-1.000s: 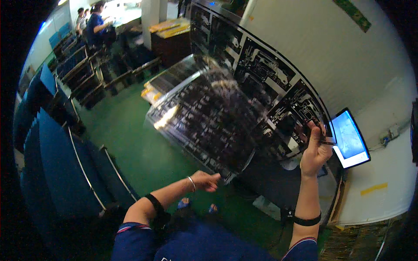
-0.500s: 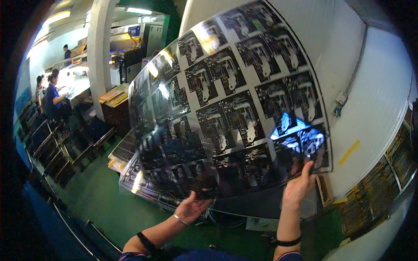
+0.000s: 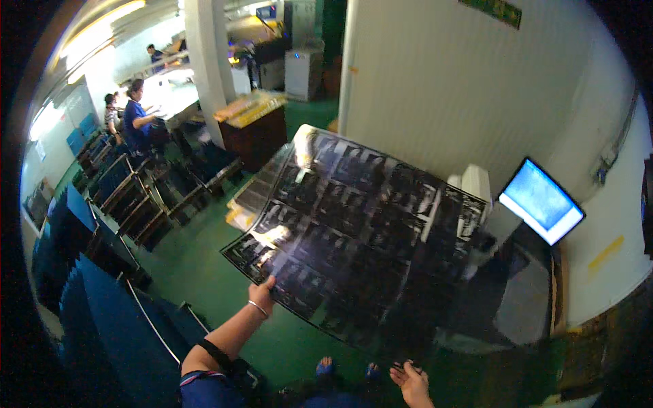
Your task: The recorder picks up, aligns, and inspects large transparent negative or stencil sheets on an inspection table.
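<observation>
A large, thin, see-through film sheet (image 3: 340, 231) with rows of dark circuit patterns spreads out in front of me, tilted and glossy with light glare. My left hand (image 3: 262, 296) pinches its near left edge, thumb on top. At the sheet's near right corner is my right hand (image 3: 412, 384), low in the view, with its fingers curled at the edge. The sheet's right part is dark and blends with the dark tabletop (image 3: 476, 319) beneath, so whether it touches the table there cannot be made out.
A lit monitor (image 3: 542, 200) stands at the right, beside a white device (image 3: 473, 182). Blue panels (image 3: 122, 333) on racks line the left. Behind them stand a brown cabinet (image 3: 252, 139) with yellow sheets on top and a white pillar (image 3: 209, 68). Several people work at a bright table (image 3: 173, 95).
The sheet has gone from raised and nearly upright to lower and flatter, uncovering the monitor. My left hand has shifted left, my right hand down and left. The view has turned.
</observation>
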{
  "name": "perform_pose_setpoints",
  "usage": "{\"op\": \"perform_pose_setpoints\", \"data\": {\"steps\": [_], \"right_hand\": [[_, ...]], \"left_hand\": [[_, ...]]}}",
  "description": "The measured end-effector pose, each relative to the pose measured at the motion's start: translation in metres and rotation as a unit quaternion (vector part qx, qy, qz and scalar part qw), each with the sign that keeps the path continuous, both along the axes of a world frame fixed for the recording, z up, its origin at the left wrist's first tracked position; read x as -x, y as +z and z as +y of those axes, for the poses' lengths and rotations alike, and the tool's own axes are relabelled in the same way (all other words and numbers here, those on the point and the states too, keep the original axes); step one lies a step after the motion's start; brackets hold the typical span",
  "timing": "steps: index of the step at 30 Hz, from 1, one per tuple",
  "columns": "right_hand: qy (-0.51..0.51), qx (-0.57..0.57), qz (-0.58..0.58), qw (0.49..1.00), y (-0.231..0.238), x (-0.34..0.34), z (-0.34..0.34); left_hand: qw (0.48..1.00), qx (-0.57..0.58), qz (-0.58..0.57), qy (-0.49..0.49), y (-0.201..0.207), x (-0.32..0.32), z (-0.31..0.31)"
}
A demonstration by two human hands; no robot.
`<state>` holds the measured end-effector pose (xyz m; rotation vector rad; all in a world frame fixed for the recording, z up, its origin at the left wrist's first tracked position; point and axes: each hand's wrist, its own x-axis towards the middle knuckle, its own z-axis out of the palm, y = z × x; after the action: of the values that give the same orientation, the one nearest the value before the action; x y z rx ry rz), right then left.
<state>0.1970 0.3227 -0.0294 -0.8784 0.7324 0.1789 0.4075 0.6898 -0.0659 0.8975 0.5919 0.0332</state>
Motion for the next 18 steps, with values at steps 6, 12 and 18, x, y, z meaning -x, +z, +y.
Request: {"op": "perform_pose_setpoints", "data": {"steps": [6, 12, 18], "right_hand": [[0.127, -0.090, 0.161, 0.975, -0.057, 0.031, -0.021], [0.158, -0.152, 0.140, 0.966, -0.102, 0.038, -0.073], [0.194, -0.059, 0.066, 0.977, -0.119, 0.003, -0.105]], "left_hand": [[0.958, -0.247, 0.146, 0.022, -0.048, 0.053, 0.020], [0.962, -0.262, 0.062, 0.043, -0.052, 0.108, 0.044], [0.954, -0.287, 0.082, 0.025, -0.066, 0.183, 0.053]]}}
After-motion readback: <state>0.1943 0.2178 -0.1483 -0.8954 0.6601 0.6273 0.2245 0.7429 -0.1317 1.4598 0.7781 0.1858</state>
